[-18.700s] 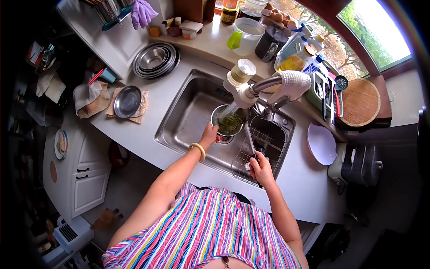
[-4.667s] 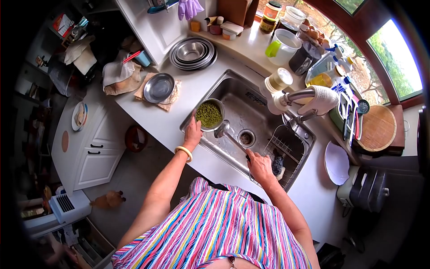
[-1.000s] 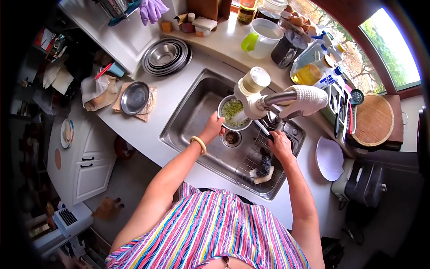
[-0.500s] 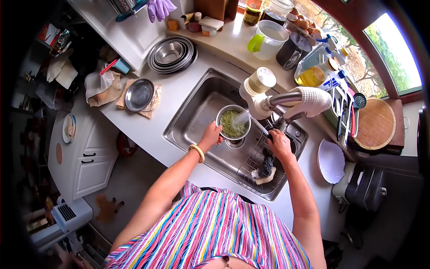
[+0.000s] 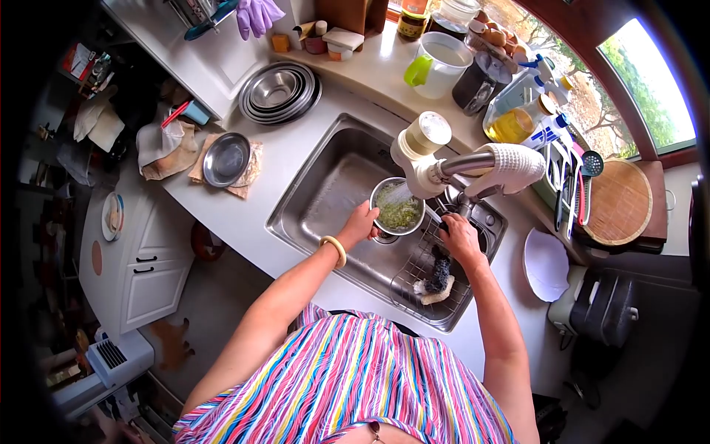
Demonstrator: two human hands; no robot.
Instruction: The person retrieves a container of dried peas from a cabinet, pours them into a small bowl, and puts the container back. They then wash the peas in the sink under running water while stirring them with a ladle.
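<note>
A small metal saucepan (image 5: 420,224) is held over the sink, with wet, green, finely broken contents (image 5: 398,211) inside. Water streams into it from the tap (image 5: 421,166), which has a white filter-like attachment. My left hand (image 5: 362,224), a pale bangle at its wrist, is closed on the pan's left rim. On the other side, my right hand (image 5: 461,238) wraps round the pan's dark handle. Below that hand, a dark scrubber (image 5: 441,274) and a pale sponge (image 5: 436,294) lie on a wire rack (image 5: 405,285) in the sink.
The steel sink (image 5: 310,185) surrounds the pan from below. Nested metal bowls (image 5: 275,90) and a metal plate (image 5: 226,159) occupy the left counter. Bottles, a jug (image 5: 439,66) and utensils line the window side. A pale lilac bowl (image 5: 546,264) sits right of the sink.
My left hand and the saucepan have shifted slightly right, towards my right hand. Water now lands nearer the pan's upper left, and the green contents look wetter and more spread.
</note>
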